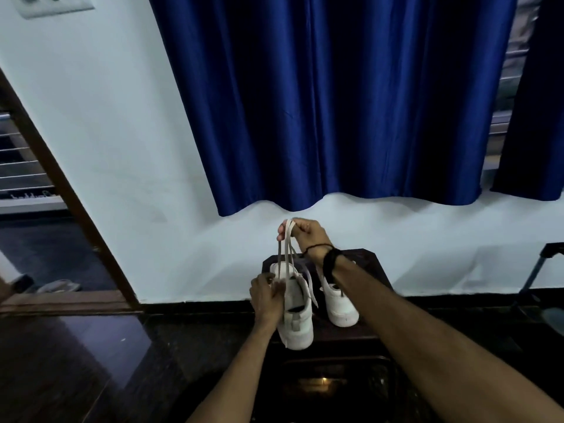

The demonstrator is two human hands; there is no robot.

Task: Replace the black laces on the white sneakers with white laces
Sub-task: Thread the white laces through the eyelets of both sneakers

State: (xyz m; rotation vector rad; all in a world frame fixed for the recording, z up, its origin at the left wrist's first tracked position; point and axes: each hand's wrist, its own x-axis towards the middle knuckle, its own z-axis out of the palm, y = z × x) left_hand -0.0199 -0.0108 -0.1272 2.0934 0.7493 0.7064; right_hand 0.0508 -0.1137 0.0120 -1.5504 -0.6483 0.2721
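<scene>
From my remote seat I saw the right hand raised in the centre of the frame, its fingers clenched around the two ends of a flat white shoelace, drawing both strands up taut from the white low-top sneaker just below; I judged this was to even the ends and seat the lace in the eyelets. The left hand gripped that sneaker's side at centre frame, fingers wrapped on the upper, apparently to brace it against the pull. The shoe sat on a small dark wooden worktop, heel toward the bottom of the frame, with a second white sneaker just beside it to the right; whether that one was laced I could not tell, as the right forearm crossed over it. No black laces were visible. A deep blue satin curtain hung across the upper frame, well apart from the work, above a pale wall. A dark glossy floor filled the lower left.
</scene>
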